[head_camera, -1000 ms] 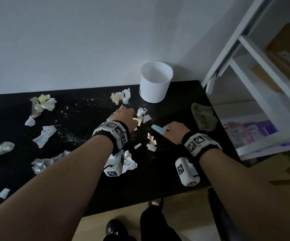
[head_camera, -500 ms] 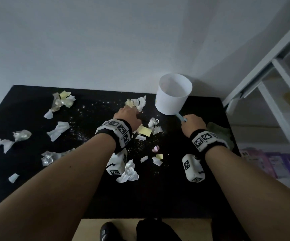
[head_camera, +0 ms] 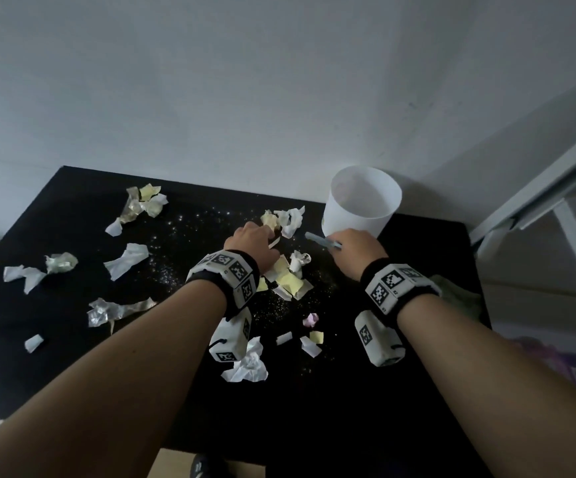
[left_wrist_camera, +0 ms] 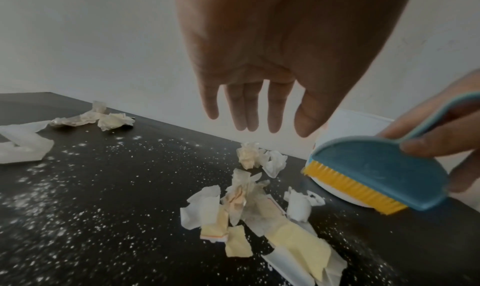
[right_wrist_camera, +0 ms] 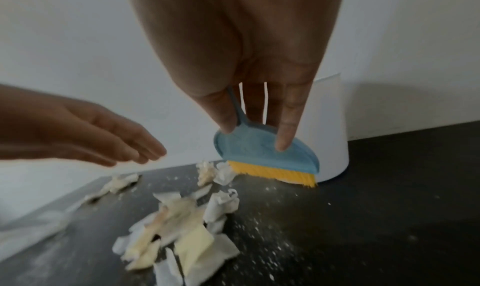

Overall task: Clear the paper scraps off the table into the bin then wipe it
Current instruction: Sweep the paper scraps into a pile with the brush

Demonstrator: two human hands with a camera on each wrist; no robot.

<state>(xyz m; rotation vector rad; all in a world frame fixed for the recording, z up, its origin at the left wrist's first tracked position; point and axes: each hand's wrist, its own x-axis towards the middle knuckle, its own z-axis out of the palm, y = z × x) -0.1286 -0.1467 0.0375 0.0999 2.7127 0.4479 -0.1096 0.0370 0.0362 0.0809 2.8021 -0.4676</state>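
Right hand (right_wrist_camera: 249,89) gripping a small blue brush (right_wrist_camera: 267,149) by its handle, yellow bristles just off the black counter (head_camera: 366,401), close against the white bin (head_camera: 362,201) at the back right. Left hand (left_wrist_camera: 259,75) flat, fingers straight, holding nothing, hovering over a pile of paper scraps (left_wrist_camera: 259,218) near the bin. More scraps scattered leftward amid white crumbs (left_wrist_camera: 78,188).

All three views are dim and grainy, with the black counter (head_camera: 55,215) nearly swallowing detail. The right wrist view smears with motion blur toward 8 o'clock. A soft shadow falls on the wall (right_wrist_camera: 415,85) at 3 o'clock of the white bin (right_wrist_camera: 330,126), and straight lines bow at the head view's edges.
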